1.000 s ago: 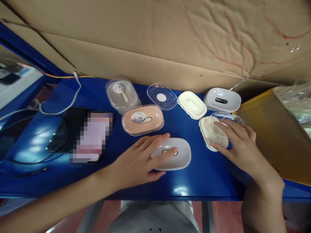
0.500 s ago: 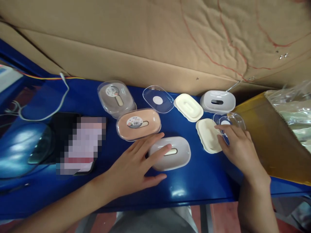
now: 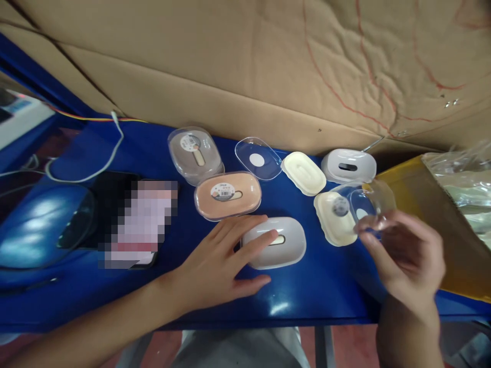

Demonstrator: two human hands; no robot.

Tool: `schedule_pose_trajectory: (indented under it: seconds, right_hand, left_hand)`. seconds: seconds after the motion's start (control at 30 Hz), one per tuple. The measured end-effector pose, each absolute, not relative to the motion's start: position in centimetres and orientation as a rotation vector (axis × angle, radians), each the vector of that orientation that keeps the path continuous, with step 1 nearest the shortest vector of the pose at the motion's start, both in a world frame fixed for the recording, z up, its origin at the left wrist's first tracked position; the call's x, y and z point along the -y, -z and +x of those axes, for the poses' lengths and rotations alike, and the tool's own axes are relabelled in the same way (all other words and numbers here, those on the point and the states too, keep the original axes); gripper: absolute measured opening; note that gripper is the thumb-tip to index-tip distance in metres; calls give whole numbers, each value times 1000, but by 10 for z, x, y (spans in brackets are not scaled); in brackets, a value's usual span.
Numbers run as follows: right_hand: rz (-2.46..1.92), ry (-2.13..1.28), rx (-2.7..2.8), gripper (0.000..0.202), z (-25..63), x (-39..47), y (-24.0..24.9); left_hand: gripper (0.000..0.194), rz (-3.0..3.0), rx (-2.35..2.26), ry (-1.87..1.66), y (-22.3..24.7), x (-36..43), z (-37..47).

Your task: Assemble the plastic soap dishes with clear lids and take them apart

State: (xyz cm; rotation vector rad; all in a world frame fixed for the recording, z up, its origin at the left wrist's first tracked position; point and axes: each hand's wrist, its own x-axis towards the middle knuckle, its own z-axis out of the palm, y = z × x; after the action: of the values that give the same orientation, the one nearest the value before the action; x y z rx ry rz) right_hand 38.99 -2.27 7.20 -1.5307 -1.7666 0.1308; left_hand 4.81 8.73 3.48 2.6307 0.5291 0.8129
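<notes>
My left hand (image 3: 226,260) rests with spread fingers on the left part of a whitish oval box (image 3: 291,245) with a slot in its top. My right hand (image 3: 406,250) pinches the near edge of a clear lid (image 3: 383,197), which is raised and tilted and carries a round label. Beneath and left of that lid lies a cream insert (image 3: 333,230). A second cream insert (image 3: 304,174) sits behind it, beside a white slotted box (image 3: 349,166). Behind my left hand is a peach box (image 3: 230,197) with a clear labelled lid.
Stacked grey lidded boxes (image 3: 195,158) and a loose clear lid (image 3: 257,153) stand at the back of the blue table (image 3: 307,301). Left are a phone (image 3: 143,220), a white cable (image 3: 103,156) and a blue shiny object (image 3: 42,225). A carton (image 3: 429,230) with plastic bags bounds the right.
My right hand has picked up the clear lid's edge and moved right and toward me, lifting it. My left hand stays on the box; the view has shifted slightly.
</notes>
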Motion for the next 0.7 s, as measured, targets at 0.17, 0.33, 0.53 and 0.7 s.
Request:
schedule_pose_trajectory:
  seconds: [0.17,0.33,0.53,0.7]
  right_hand:
    - [-1108,-820,1544,58,346,25,-68]
    - [-1103,-1045,1497,62,330,12,-55]
    - [-1397,-467,1882,80,353,14,-52]
    - [-1351,-482,2241,83,357,11,-50]
  left_hand:
    - [87,2571,-524,-906,-34,-79,52]
    - [79,2454,-669,-925,-30,-78,54]
    - [65,2483,-674,-913,-37,-87,47]
    - [55,2580,-529,-792,-39,-93,41]
